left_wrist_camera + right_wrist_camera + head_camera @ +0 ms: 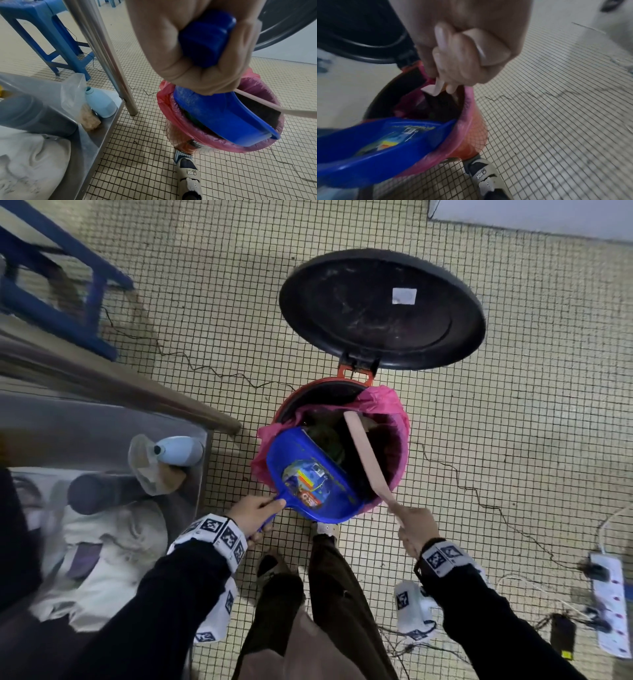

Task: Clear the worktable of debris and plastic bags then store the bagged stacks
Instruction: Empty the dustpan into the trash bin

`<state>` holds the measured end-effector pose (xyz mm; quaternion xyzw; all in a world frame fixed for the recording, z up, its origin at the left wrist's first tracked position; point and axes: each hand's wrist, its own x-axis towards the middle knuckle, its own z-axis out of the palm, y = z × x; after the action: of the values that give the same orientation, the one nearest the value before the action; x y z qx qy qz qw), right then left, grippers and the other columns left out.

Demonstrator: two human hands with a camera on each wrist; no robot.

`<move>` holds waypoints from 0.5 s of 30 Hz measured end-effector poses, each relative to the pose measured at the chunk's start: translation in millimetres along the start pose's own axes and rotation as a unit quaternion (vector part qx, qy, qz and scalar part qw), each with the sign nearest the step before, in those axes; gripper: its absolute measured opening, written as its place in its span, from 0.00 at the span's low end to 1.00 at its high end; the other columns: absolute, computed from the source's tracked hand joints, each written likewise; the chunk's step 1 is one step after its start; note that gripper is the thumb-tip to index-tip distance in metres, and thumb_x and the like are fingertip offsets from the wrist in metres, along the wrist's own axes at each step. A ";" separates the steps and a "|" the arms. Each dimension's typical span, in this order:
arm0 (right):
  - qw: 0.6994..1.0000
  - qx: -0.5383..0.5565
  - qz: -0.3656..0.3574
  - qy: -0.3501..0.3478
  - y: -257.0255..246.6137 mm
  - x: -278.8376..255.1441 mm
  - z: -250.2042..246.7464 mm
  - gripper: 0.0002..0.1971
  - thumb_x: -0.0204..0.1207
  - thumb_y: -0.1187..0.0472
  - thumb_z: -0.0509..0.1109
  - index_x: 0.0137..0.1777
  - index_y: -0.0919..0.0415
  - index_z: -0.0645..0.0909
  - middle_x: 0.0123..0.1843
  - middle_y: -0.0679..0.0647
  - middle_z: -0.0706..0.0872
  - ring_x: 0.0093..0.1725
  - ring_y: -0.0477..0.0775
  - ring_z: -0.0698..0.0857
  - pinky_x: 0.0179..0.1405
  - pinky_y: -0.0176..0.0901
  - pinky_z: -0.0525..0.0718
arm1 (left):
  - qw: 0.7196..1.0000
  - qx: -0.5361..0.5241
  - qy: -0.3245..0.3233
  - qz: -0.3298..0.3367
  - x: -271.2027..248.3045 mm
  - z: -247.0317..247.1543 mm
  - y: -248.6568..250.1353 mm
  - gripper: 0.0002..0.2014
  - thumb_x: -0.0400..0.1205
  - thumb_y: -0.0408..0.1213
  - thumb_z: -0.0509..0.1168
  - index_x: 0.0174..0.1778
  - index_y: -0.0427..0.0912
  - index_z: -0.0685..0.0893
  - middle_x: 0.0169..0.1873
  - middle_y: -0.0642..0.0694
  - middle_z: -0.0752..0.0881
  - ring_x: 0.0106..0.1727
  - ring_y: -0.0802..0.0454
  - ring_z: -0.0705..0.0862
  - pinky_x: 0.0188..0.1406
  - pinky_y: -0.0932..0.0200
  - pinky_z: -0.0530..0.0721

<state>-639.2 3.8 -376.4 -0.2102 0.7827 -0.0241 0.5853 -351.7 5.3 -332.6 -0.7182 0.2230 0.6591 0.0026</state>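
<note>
My left hand (255, 513) (192, 44) grips the handle of a blue dustpan (308, 477) (221, 116) (373, 146), tilted with its lip over the open pedal bin (400, 440) (262, 146) (467, 140). The bin is orange with a pink liner and its black lid (382, 309) stands raised. A colourful printed label shows on the pan's inside. My right hand (418, 530) (467, 51) grips the pale pink handle of a brush (368, 458) (267, 106) (435, 88), whose dark bristles reach down into the bin beside the pan.
A steel worktable leg (109, 58) and its lower shelf (96, 135) stand at left, holding a pale blue bottle (180, 450) (101, 102), a plastic bag (75, 94) and white cloth. A blue stool (61, 289), floor cables and a power strip (611, 604) lie around. My foot (188, 174) is by the bin's base.
</note>
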 end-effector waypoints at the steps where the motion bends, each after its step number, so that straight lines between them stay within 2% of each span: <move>1: 1.000 -0.011 -0.013 0.004 -2.8 -4.5 0.0 0.12 0.78 0.50 0.67 0.48 0.59 0.84 0.16 0.50 0.67 0.08 0.44 0.61 0.09 0.30 0.59 | 1.000 -0.004 0.004 0.000 -5.6 -1.9 -0.8 0.14 0.85 0.46 0.58 0.61 0.45 0.80 0.23 0.47 0.70 0.08 0.61 0.63 0.11 0.74 0.60; 4: 0.997 -0.047 -0.062 -0.010 -13.6 -29.2 2.1 0.08 0.77 0.48 0.68 0.48 0.50 0.83 0.15 0.48 0.67 0.08 0.42 0.62 0.09 0.29 0.59 | 1.000 0.001 0.016 0.019 -24.4 -8.8 -3.6 0.13 0.85 0.46 0.58 0.59 0.45 0.81 0.23 0.47 0.71 0.09 0.61 0.64 0.10 0.73 0.61; 8: 0.992 0.006 -0.102 -0.077 -35.3 -66.6 13.8 0.12 0.79 0.51 0.66 0.45 0.60 0.84 0.12 0.46 0.64 0.08 0.44 0.60 0.11 0.26 0.58 | 0.996 -0.034 0.038 0.069 -52.0 -15.1 -2.2 0.15 0.85 0.47 0.58 0.59 0.42 0.82 0.21 0.48 0.71 0.10 0.60 0.64 0.10 0.71 0.62; 10: 0.987 0.026 -0.131 -0.087 -49.3 -90.1 20.0 0.10 0.80 0.53 0.66 0.46 0.59 0.84 0.12 0.47 0.63 0.08 0.44 0.60 0.11 0.26 0.58 | 0.992 -0.056 0.053 0.102 -70.4 -19.0 1.1 0.14 0.85 0.48 0.58 0.57 0.44 0.82 0.20 0.49 0.71 0.11 0.59 0.63 0.11 0.71 0.62; 12: 0.981 0.030 -0.167 -0.091 -63.4 -113.4 22.3 0.11 0.80 0.53 0.65 0.49 0.59 0.84 0.14 0.48 0.63 0.08 0.44 0.60 0.11 0.26 0.57 | 0.985 -0.076 0.066 0.142 -91.2 -23.5 4.7 0.12 0.85 0.46 0.58 0.56 0.44 0.82 0.21 0.49 0.71 0.11 0.59 0.63 0.10 0.71 0.61; 15: 0.974 0.038 -0.197 -0.103 -84.2 -155.3 22.4 0.18 0.82 0.51 0.62 0.56 0.68 0.81 0.13 0.46 0.64 0.09 0.44 0.60 0.12 0.26 0.57 | 0.972 -0.082 0.090 0.203 -129.4 -30.3 6.7 0.14 0.86 0.45 0.57 0.56 0.40 0.82 0.22 0.48 0.71 0.10 0.60 0.64 0.10 0.72 0.61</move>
<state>-558.0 -12.7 -218.8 -0.3395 0.6596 -0.1468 0.6543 -329.4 31.2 -204.0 -0.7119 0.3087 0.5947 -0.2100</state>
